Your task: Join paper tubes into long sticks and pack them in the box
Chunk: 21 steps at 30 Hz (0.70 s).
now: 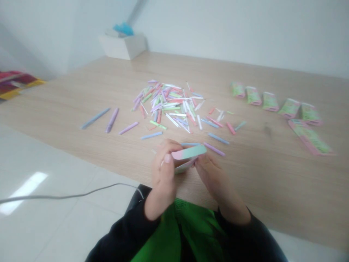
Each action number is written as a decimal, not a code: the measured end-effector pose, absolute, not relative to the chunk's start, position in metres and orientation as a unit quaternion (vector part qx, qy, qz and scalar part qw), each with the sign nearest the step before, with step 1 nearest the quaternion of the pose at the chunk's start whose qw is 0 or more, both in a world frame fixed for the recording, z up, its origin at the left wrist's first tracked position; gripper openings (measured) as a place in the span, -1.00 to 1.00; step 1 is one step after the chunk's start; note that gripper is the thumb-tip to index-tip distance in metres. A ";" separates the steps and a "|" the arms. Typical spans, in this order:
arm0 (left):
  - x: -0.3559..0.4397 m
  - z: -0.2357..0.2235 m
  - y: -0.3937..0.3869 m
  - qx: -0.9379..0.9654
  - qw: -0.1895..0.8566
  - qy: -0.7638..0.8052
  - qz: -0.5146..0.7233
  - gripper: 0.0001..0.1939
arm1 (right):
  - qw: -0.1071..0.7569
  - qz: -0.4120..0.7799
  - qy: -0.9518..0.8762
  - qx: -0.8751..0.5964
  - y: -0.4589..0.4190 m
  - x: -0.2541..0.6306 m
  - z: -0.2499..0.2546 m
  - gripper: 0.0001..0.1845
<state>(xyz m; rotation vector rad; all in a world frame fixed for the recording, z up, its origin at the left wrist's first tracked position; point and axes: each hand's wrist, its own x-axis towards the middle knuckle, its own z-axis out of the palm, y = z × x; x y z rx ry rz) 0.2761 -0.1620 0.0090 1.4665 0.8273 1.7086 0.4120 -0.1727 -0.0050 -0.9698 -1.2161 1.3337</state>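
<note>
Above the wooden tabletop (272, 171), the left hand (163, 174) and right hand (211, 174) pinch a pink-and-green strip (189, 152) between them. Loose pastel strips (169, 105) lie scattered just ahead.

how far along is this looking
Looks done: several longer pastel sticks lie apart, left of the heap. In hand: a pink-and-green strip between the left hand and right hand. Left: the heap of thin pastel strips, still large, beside green-and-pink packets.

The pale wood-grain worktop (81, 91) carries a loose heap of pastel paper strips (166, 103), several separate strips (95, 118) spread nearer its edge, and a row of green-and-pink packets (272, 102) off to the right.
</note>
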 end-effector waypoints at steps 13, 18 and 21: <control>0.254 -0.008 -0.156 0.612 0.591 0.200 0.486 -0.27 | 0.478 0.612 -0.455 -0.436 -0.173 0.407 0.003 -0.39; 0.252 -0.014 -0.152 0.610 0.560 0.218 0.516 -0.17 | 0.472 0.453 -0.578 -0.488 -0.175 0.416 0.001 -0.41; 0.250 -0.013 -0.151 0.644 0.513 0.222 0.522 -0.18 | 0.544 0.213 -0.633 -0.508 -0.189 0.422 0.023 -0.60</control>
